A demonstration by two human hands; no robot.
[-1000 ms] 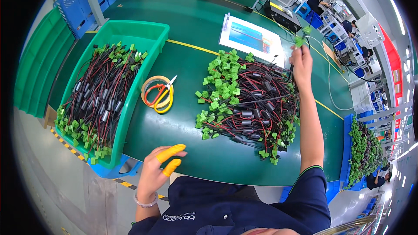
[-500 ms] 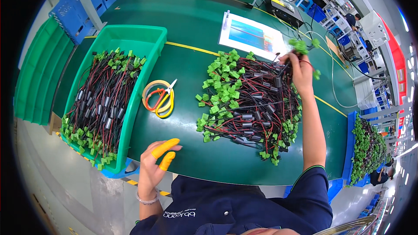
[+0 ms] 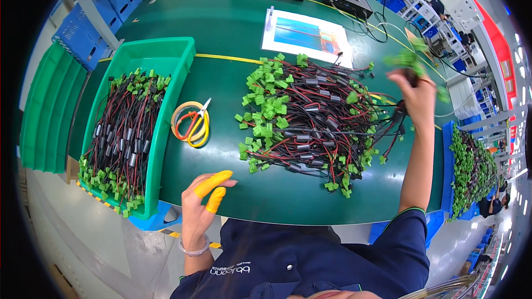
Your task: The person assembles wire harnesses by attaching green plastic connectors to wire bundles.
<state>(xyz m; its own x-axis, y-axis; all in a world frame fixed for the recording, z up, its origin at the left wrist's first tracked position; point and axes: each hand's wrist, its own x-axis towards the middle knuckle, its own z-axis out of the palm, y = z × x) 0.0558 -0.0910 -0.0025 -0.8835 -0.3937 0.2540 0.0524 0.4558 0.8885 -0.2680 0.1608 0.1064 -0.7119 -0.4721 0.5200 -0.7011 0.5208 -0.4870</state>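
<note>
A large heap of wire harnesses point(image 3: 313, 116), black and red wires with black cylinders and green tabs at the ends, lies on the green table. My right hand point(image 3: 415, 97) is closed on a bunch of wire harnesses point(image 3: 407, 62) to the right of the heap. Its green ends are blurred by motion, and some wires trail from below the hand toward the heap. At the table's near edge my left hand point(image 3: 204, 199) is raised with fingers apart, holding nothing. Two of its fingers wear yellow finger cots point(image 3: 213, 184).
Left stands a green tray point(image 3: 187, 63) of similar harnesses. Yellow-and-orange scissors point(image 3: 200, 124) lie on a tape roll point(image 3: 176, 122). Behind the heap is a printed sheet point(image 3: 306, 36). A black box with cables point(image 3: 346, 1) sits farther back; a blue bin point(image 3: 446, 171) of harnesses stands right.
My right hand has moved right, away from the heap, carrying the bunch of wire harnesses with it. My left hand has barely moved. The whole view has shifted slightly.
</note>
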